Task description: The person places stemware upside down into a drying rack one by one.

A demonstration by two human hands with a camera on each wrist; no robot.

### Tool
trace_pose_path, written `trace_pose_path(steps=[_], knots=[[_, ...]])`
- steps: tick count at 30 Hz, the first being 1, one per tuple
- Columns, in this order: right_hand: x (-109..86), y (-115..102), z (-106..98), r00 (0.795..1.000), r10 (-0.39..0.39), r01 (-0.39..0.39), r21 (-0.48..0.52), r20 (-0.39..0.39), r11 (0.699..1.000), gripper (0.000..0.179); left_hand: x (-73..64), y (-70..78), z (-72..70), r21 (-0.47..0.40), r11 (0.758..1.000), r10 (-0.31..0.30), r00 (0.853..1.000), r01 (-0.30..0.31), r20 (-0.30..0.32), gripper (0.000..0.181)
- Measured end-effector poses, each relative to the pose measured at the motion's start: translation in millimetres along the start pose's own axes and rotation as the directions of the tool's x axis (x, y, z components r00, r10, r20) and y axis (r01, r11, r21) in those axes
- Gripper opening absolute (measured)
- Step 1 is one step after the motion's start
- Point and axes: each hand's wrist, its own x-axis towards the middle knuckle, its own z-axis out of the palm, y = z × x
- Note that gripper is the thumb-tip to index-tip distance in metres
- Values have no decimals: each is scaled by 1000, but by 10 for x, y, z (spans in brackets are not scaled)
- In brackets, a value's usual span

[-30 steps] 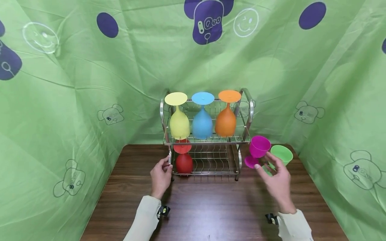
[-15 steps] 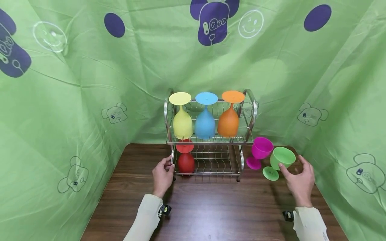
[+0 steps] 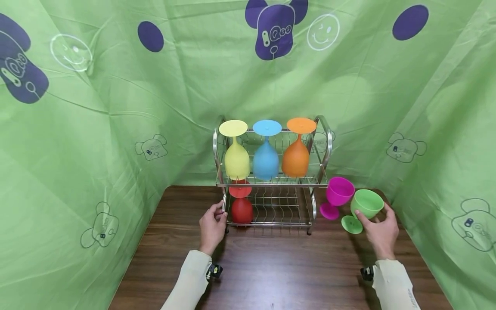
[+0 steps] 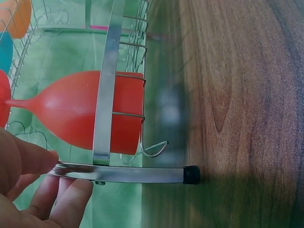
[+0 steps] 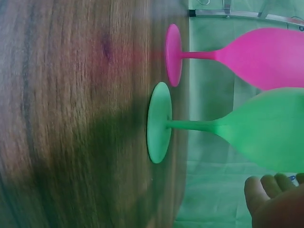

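Observation:
With thumb and fingers, my left hand (image 3: 212,227) pinches the left side frame of a two-tier metal dish rack (image 3: 267,224). The left wrist view shows its fingertips on the metal bar (image 4: 137,174), close to an upside-down red wine glass (image 3: 242,211) on the lower tier. My right hand (image 3: 381,230) is around the bowl of a green wine glass (image 3: 367,204), thumb at the front and fingers at the right. This glass stands upright, its base (image 5: 160,122) on the table. An upright magenta wine glass (image 3: 340,191) is just left of it.
Upside-down yellow (image 3: 237,161), blue (image 3: 266,161) and orange (image 3: 296,159) wine glasses line the upper tier. The rack stands towards the back of a wooden table (image 3: 271,267). Green printed cloth (image 3: 201,77) hangs behind and at both sides.
My right hand has moved right from the magenta glass to the green one, then closed in around its bowl. The left hand keeps its hold on the rack. The head view has shifted slightly.

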Motion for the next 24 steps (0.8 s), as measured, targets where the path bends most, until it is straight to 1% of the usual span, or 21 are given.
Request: trace_pose_path(steps=[7, 11, 15, 21, 24], knots=[[29, 2, 26, 1000, 8, -8, 48, -2, 999, 93, 0, 13, 6, -3, 1000, 13, 1000, -13, -5, 42], [20, -1, 27, 1000, -4, 4, 60, -6, 998, 92, -12, 10, 15, 2, 1000, 13, 1000, -13, -13, 42], [-6, -6, -4, 1000, 0, 0, 63, -5, 998, 93, -12, -1, 24, -5, 1000, 14, 1000, -14, -5, 43], [-115, -59, -88, 1000, -9, 9, 47, -4, 999, 93, 11, -38, 0, -20, 1000, -16, 1000, 16, 13, 45], [-202, -136, -122, 1000, -22, 22, 53, 2, 998, 93, 17, -53, -37, 0, 999, -39, 999, 39, 26, 46]])
